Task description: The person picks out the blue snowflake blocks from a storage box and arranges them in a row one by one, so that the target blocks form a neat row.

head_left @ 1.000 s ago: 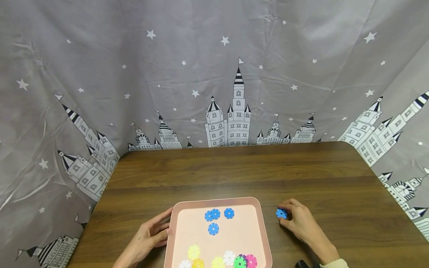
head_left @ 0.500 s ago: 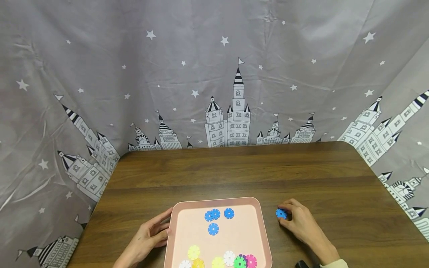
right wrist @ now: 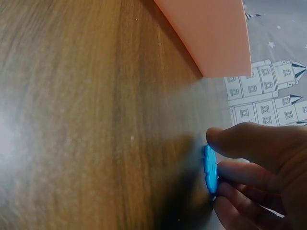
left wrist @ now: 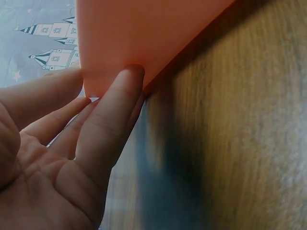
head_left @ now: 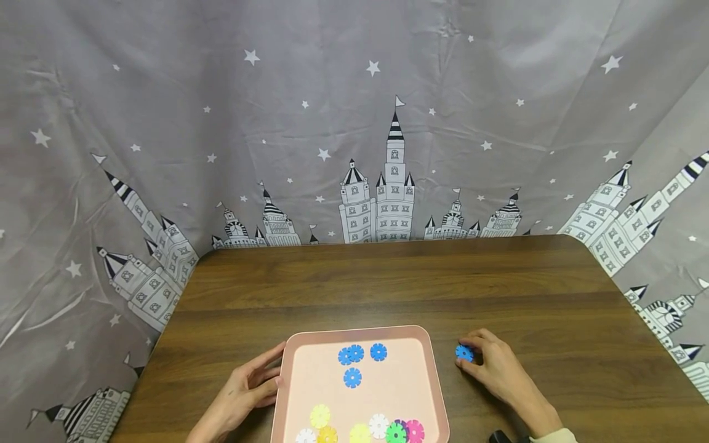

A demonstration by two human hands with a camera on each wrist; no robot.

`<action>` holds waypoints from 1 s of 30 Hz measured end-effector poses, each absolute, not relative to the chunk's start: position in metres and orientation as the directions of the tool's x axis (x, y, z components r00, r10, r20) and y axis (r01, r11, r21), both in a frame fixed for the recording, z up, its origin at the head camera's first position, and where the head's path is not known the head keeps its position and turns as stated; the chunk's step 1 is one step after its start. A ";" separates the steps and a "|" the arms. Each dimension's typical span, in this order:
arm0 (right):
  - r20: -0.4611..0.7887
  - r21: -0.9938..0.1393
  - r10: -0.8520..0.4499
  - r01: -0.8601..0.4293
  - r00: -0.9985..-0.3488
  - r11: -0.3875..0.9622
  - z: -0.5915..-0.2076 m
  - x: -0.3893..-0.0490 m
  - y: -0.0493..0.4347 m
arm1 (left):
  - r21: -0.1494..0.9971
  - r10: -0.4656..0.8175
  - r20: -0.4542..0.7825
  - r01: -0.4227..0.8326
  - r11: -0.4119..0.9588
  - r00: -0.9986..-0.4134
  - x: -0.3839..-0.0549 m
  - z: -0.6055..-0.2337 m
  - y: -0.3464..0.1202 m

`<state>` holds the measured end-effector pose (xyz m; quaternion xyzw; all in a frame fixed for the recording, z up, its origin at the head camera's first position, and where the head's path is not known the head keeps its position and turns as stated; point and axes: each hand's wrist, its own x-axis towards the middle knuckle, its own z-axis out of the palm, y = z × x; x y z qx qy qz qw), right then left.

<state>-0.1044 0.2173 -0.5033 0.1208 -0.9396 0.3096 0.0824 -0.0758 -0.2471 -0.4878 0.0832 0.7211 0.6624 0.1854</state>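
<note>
While the left hand (head_left: 240, 391) rests against the outer left wall of the pink tray (head_left: 401, 394), the right hand (head_left: 498, 366) pinches a blue disc (head_left: 461, 355) just off the tray's right side. Left: thumb and fingers apart, mostly straight, touching near the far corner, not wrapped round anything. Right: thumb and fingertips nearly together, only the disc's thickness between. Right wrist view has that disc edge-on, close to the wooden table (head_left: 388, 277); can't tell if it touches.

Tray, far end: overlapping blue pair (head_left: 358, 349), single blue piece (head_left: 382, 349) right of it, lower blue piece (head_left: 349, 375) nearer the person. Near end, partly cropped: yellow disc (head_left: 319, 412) by an orange disc (head_left: 330, 438); pale yellow disc (head_left: 360, 433) beside a white disc (head_left: 376, 423); green disc (head_left: 392, 431) over a purple disc (head_left: 401, 423); pink disc (head_left: 418, 429) rightmost. Gray curtain (head_left: 277, 123) behind, castle-and-star print.
</note>
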 end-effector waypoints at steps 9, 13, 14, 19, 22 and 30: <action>0.257 -0.558 -0.184 -0.301 -0.949 0.773 -0.505 -0.102 0.220 | 0.987 0.371 -0.154 -0.122 0.108 -0.916 -0.075 -0.490 -0.248; 0.289 -0.561 -0.168 -0.309 -0.942 0.768 -0.498 -0.103 0.221 | 0.986 0.361 -0.160 -0.129 0.109 -0.919 -0.075 -0.489 -0.249; 0.300 -0.560 -0.163 -0.312 -0.940 0.768 -0.496 -0.104 0.220 | 0.985 0.359 -0.163 -0.132 0.108 -0.919 -0.075 -0.489 -0.249; 0.370 -0.543 -0.157 -0.350 -0.916 0.763 -0.485 -0.109 0.215 | 0.985 0.354 -0.170 -0.143 0.102 -0.920 -0.075 -0.489 -0.249; 0.389 -0.551 -0.169 -0.376 -0.906 0.745 -0.480 -0.111 0.211 | 0.985 0.357 -0.168 -0.144 0.093 -0.919 -0.075 -0.490 -0.249; 0.400 -0.609 -0.214 -0.432 -0.891 0.665 -0.472 -0.114 0.199 | 0.986 0.371 -0.159 -0.132 0.097 -0.915 -0.075 -0.489 -0.249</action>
